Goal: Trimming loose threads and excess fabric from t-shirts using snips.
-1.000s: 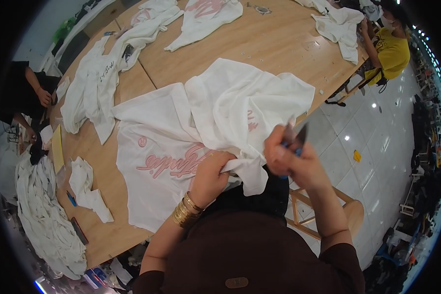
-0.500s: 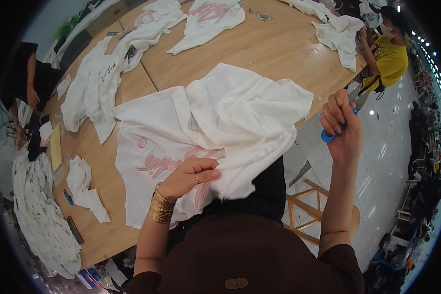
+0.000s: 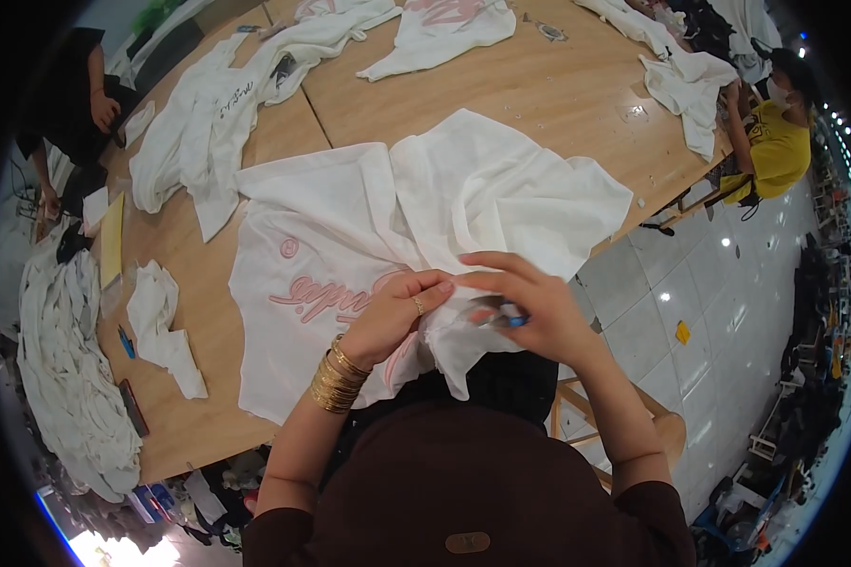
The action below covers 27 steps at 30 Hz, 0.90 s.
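garment: the white garment (image 3: 515, 194) is lying mostly ahead of both hands, its near edge hanging back toward the lap.
long axis: it is running crosswise, from near-left of the hands to far-right beyond them.
left hand: the left hand (image 3: 402, 310) is pinching the cloth between thumb and fingers, so it is the nearer one.
right hand: the right hand (image 3: 537, 307) is cradling blue-handled snips (image 3: 514, 320) in its palm, index finger reaching toward the left thumb (whether they are touching, i can't tell from here).
in the way: loose folds are bunching just ahead of the fingers, and the right hand is partly covering the snips; the blades are blurring.
left of the hands: a small white cloth piece (image 3: 164, 321) is lying well apart, a blue tool (image 3: 126, 342) beside it, a white cloth heap (image 3: 61, 378) farther out.
right of the hands: a wooden stool (image 3: 669, 437) is standing lower down; a co-worker in yellow (image 3: 783, 146) is sitting far ahead.
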Each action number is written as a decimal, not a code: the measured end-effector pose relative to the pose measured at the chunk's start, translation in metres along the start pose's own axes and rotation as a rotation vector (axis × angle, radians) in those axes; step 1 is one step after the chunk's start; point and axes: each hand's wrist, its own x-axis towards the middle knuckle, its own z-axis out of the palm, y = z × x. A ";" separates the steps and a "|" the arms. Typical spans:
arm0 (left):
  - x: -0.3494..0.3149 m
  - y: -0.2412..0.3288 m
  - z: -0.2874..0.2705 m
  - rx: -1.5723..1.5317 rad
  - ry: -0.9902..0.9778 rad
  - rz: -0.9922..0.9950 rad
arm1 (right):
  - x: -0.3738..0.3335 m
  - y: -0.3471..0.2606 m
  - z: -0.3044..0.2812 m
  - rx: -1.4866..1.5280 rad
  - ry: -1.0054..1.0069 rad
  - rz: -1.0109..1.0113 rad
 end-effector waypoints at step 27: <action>0.010 -0.012 0.062 0.666 0.304 0.889 | 0.011 -0.040 -0.023 0.208 0.362 0.340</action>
